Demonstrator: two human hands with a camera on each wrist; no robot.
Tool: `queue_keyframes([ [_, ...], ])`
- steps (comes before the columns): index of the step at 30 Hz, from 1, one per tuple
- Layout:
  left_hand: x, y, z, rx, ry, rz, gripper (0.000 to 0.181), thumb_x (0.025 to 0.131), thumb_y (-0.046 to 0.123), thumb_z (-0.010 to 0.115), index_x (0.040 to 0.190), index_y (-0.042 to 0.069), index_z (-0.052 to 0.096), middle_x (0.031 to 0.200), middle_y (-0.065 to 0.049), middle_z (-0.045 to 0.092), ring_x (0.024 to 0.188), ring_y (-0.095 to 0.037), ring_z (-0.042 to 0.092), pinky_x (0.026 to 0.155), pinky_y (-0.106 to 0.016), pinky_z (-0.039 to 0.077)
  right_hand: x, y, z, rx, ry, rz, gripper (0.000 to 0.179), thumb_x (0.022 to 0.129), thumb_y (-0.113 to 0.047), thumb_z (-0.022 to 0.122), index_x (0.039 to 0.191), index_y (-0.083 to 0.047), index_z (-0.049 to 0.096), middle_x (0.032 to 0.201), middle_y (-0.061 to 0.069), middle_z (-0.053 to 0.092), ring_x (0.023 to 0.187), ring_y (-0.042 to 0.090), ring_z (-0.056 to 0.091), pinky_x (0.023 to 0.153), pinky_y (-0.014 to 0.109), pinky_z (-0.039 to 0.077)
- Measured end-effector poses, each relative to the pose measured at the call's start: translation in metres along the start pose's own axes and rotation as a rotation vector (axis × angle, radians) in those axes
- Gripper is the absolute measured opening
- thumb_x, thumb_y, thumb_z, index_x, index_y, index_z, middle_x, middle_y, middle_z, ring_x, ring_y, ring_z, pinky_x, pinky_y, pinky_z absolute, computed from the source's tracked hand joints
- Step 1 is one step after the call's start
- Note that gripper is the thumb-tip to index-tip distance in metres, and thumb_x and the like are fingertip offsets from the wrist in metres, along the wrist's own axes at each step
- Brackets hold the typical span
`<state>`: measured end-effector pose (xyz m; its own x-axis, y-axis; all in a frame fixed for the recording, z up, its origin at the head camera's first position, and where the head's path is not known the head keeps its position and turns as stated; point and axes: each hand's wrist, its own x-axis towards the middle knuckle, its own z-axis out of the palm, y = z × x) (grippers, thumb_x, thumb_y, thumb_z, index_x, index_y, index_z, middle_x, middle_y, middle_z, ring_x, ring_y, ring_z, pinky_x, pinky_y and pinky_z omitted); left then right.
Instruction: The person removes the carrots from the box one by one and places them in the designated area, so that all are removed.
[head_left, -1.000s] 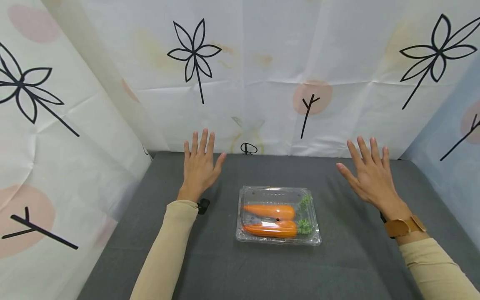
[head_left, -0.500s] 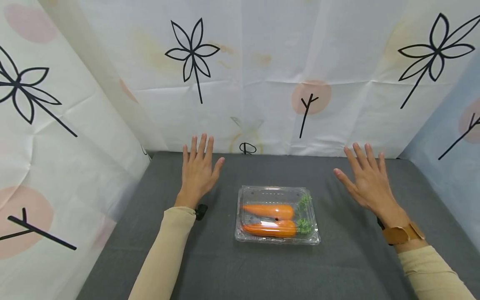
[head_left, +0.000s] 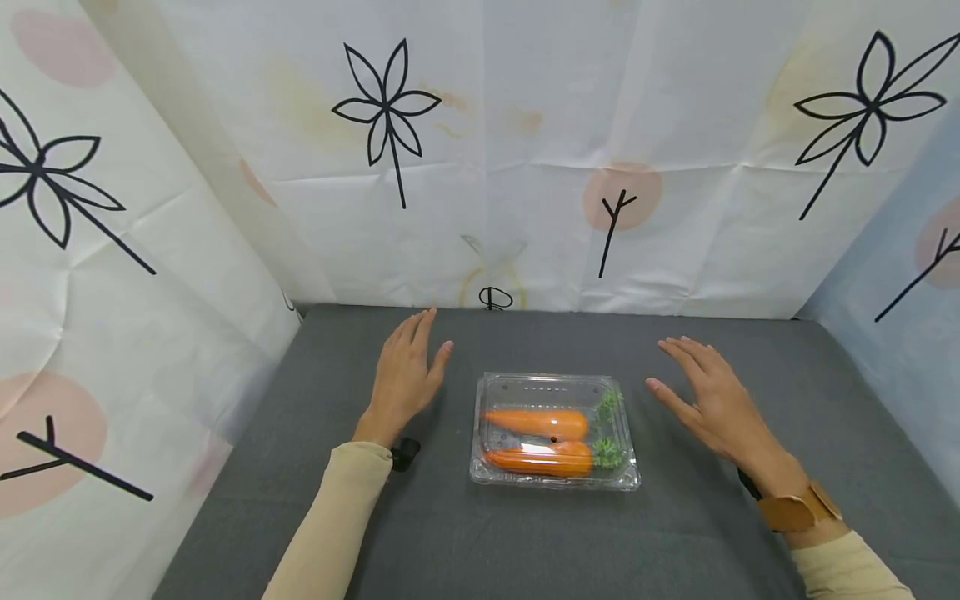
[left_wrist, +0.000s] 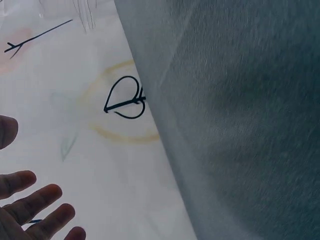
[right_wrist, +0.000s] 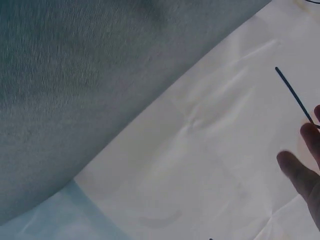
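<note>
In the head view a clear plastic clamshell box [head_left: 555,392] lies closed on the grey cloth. Through its lid show two orange carrots, an upper carrot [head_left: 540,423] and a lower carrot [head_left: 543,458], their green tops toward the right. My left hand [head_left: 405,375] hovers left of the box, fingers extended and thumb apart. On the other side my right hand [head_left: 712,400] is raised, its fingers slightly bent and its palm turned toward the box. Neither hand touches anything. The left wrist view catches the left fingers [left_wrist: 42,205] at its lower left corner; the right wrist view has right fingers [right_wrist: 300,175] at its right edge.
Grey cloth [head_left: 480,550] covers the table around the box. Behind it rises a white sheet [head_left: 540,108] printed with flowers and twigs. A white side sheet [head_left: 187,350] stands at the left and a bluish one [head_left: 900,242] at the right.
Both hands have come down and nearer to the body, their fingers tipping forward. The right hand has also shifted left toward the box. The box and carrots have stayed put.
</note>
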<state>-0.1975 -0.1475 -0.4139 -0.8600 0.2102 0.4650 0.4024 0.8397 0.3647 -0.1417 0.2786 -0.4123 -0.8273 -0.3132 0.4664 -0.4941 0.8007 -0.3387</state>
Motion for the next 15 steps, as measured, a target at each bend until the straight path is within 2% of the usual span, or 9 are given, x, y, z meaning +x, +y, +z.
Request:
queue_keyframes([
  [3,-0.006,0.002,0.002,-0.106,0.000,-0.045,0.055,0.104,0.030,0.059,0.151,0.003,0.046,0.146,-0.022,0.050,0.136,-0.041,0.045,0.108,-0.059,0.039,-0.005,-0.007,0.001,0.056,-0.017,0.037,0.059,0.097,-0.031,0.070,0.146,-0.004,0.050,0.144,0.028,0.047,0.131,0.051,0.041,0.104,0.068,0.032],
  [6,-0.012,0.002,0.006,-0.216,-0.014,-0.097,0.053,0.104,0.029,0.059,0.150,0.005,0.047,0.146,-0.020,0.051,0.136,-0.039,0.045,0.106,-0.060,0.040,-0.008,-0.011,0.003,0.103,-0.032,0.062,0.057,0.097,-0.026,0.071,0.146,-0.005,0.050,0.144,0.027,0.047,0.129,0.051,0.043,0.094,0.070,0.037],
  [15,-0.024,0.000,0.022,-0.560,-0.059,-0.181,0.048,0.104,0.020,0.061,0.146,-0.001,0.050,0.138,-0.023,0.056,0.125,-0.040,0.054,0.102,-0.054,0.047,-0.016,-0.022,0.006,0.226,-0.061,0.083,0.051,0.094,-0.016,0.074,0.141,-0.006,0.057,0.137,0.019,0.056,0.122,0.043,0.051,0.091,0.065,0.043],
])
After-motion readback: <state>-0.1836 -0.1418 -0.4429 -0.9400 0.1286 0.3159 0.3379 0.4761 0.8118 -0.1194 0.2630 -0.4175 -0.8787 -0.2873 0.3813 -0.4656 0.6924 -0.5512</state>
